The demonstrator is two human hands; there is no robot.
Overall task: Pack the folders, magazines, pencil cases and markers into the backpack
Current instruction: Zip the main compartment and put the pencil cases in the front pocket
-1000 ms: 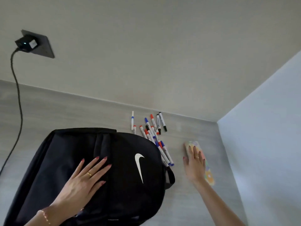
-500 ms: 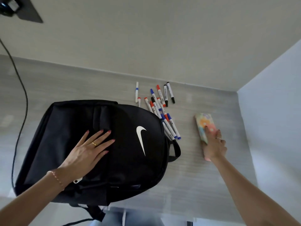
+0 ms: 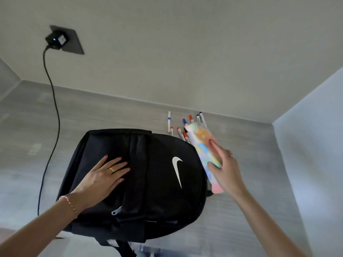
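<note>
Black fabric backpack (image 3: 148,182) with a white swoosh lies flat on the grey wood-grain tabletop (image 3: 250,210). The left hand (image 3: 101,179) rests on it, palm down, fingers straight and spread. The right hand (image 3: 225,171) grips a pastel, multicoloured soft pencil case (image 3: 203,145), blurred, above the backpack's right edge. Beyond lies a loose cluster of white markers (image 3: 185,127) with red, blue and black caps. On the far wall, a black charger (image 3: 55,40) sits in a dark socket plate (image 3: 73,43).

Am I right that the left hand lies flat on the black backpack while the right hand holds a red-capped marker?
Not quite: in the head view the right hand grips the pastel multicoloured pencil case, not a marker. The left hand does lie flat on the black backpack.
</note>
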